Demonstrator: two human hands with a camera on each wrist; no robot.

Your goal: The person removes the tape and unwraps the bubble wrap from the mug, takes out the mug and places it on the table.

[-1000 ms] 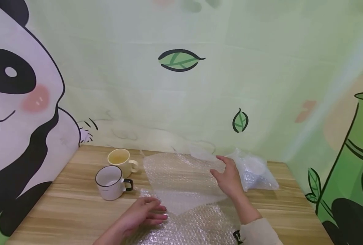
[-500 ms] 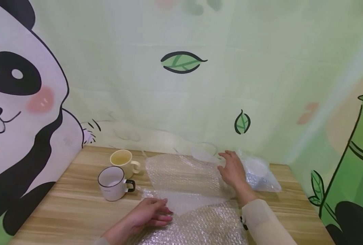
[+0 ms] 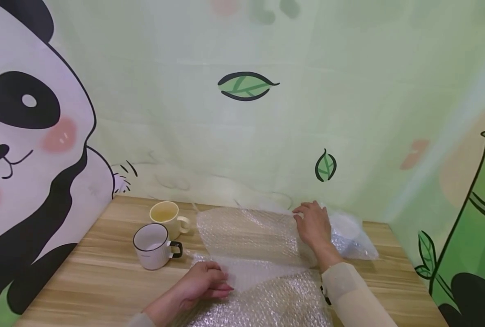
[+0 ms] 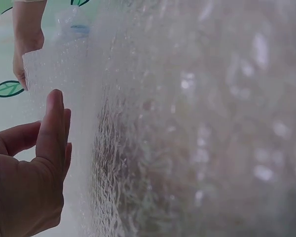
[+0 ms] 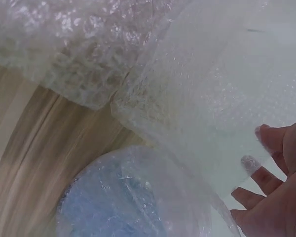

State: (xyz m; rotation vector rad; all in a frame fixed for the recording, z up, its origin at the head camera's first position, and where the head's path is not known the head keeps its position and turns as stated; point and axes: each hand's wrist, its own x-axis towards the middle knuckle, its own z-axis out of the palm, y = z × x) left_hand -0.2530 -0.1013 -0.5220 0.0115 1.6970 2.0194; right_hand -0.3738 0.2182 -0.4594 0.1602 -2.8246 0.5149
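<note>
A clear bubble wrap sheet [image 3: 246, 231] spreads over the middle of the table, its near part folded or bunched and shiny. At its far right corner my right hand [image 3: 313, 225] holds the edge; in the right wrist view the fingers [image 5: 266, 180] curl at the border, one fingertip showing whitish through the film. My left hand [image 3: 203, 281] hovers at the sheet's left side with loosely bent fingers, and the left wrist view shows them beside the wrap, with nothing held. Left of the sheet stand a white mug [image 3: 152, 247] with a black rim and handle and a pale yellow cup [image 3: 166, 218].
A bubble-wrapped bundle with something blue inside [image 3: 352, 238] lies at the back right, just beyond the right hand. The wooden table [image 3: 91, 263] ends at a green fabric backdrop [image 3: 177, 113] printed with a panda, leaves and bamboo.
My right hand has shifted slightly along the sheet's far right edge, and its fingers have drawn in on the corner. The left hand's fingers have curled a little more. The cups have not moved.
</note>
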